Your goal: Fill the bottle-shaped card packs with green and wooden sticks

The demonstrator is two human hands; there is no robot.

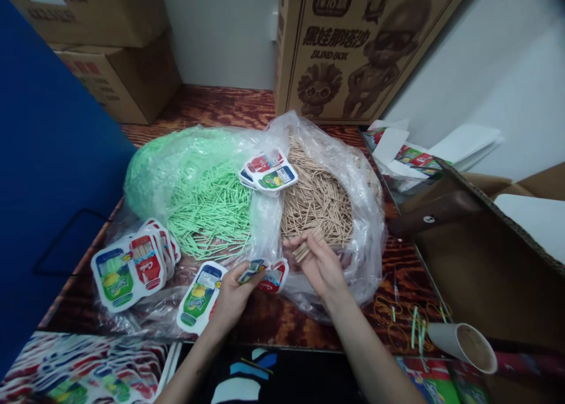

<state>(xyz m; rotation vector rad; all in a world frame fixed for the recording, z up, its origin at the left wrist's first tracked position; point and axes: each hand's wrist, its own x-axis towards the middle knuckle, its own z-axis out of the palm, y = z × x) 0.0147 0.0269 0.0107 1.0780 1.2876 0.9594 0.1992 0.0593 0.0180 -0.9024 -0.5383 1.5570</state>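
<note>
My left hand (pixel 238 292) is closed around a small printed packet (pixel 253 270) with green and blue print. Beneath and beside that hand lies a bottle-shaped card (pixel 198 298) with Sprite and Cola prints; its red Cola end (pixel 274 276) shows past my fingers. My right hand (pixel 321 265) pinches a small bundle of brown sticks (pixel 303 249) at the front of a clear bag (pixel 368 245) full of brown sticks (pixel 315 192). To the left, another clear bag holds bright green sticks (pixel 212 209). A few similar cards (pixel 271 171) rest between the two bags.
A stack of filled cards (pixel 117 277) sits at the left. On the right are rubber bands (pixel 397 336), loose green sticks (pixel 415 327), a tipped paper cup (pixel 463 345) and an open carton (pixel 468 262). A blind-box carton (pixel 353 50) stands behind.
</note>
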